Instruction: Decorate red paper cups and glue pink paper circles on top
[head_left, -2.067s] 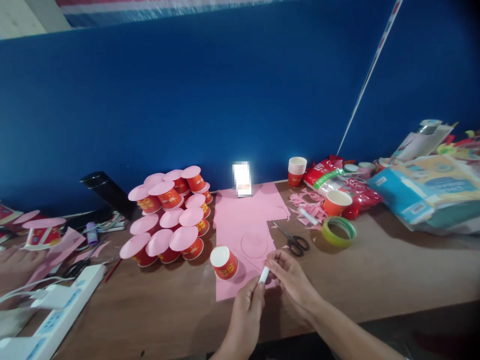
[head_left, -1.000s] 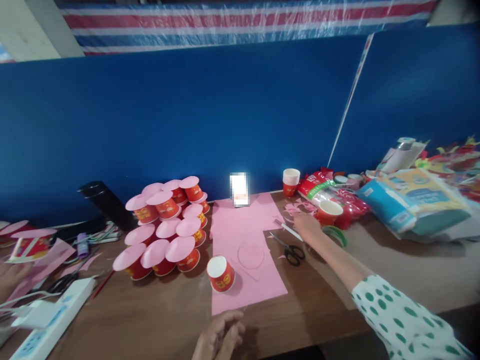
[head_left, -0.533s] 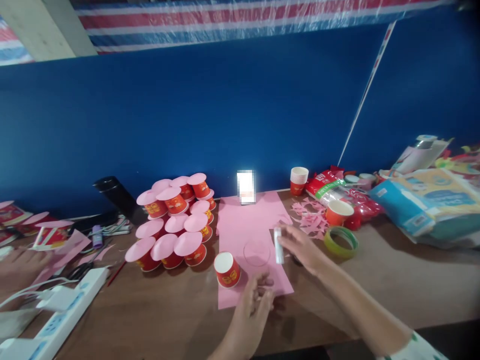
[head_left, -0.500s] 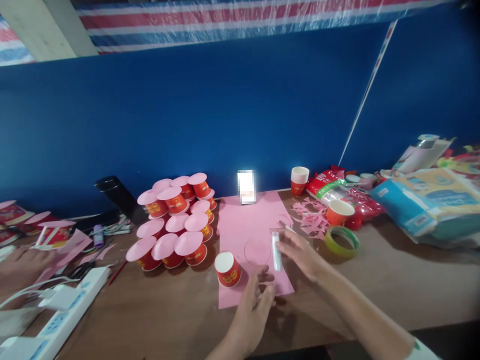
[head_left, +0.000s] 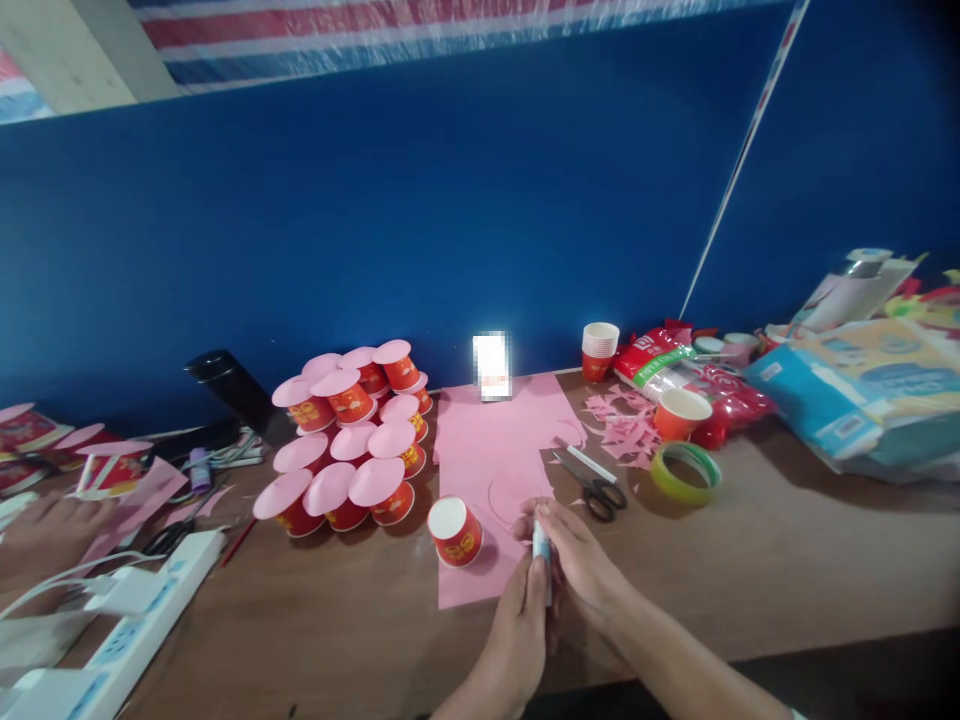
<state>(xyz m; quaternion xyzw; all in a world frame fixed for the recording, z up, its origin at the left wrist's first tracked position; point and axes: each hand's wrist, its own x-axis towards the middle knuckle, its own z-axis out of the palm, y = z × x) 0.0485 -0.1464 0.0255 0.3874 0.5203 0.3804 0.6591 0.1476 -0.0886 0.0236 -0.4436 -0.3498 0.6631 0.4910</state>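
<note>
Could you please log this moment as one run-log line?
left hand: holds white tube | right hand: holds white tube | red cup: on left edge of pink paper | black scissors: right of paper

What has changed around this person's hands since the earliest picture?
The left hand and right hand have let go of the white pen, now lying forward and right beside the scissors. They hold a white tube brought toward the person from the pink paper scraps. The red paper cup and tape roll stayed put.
</note>
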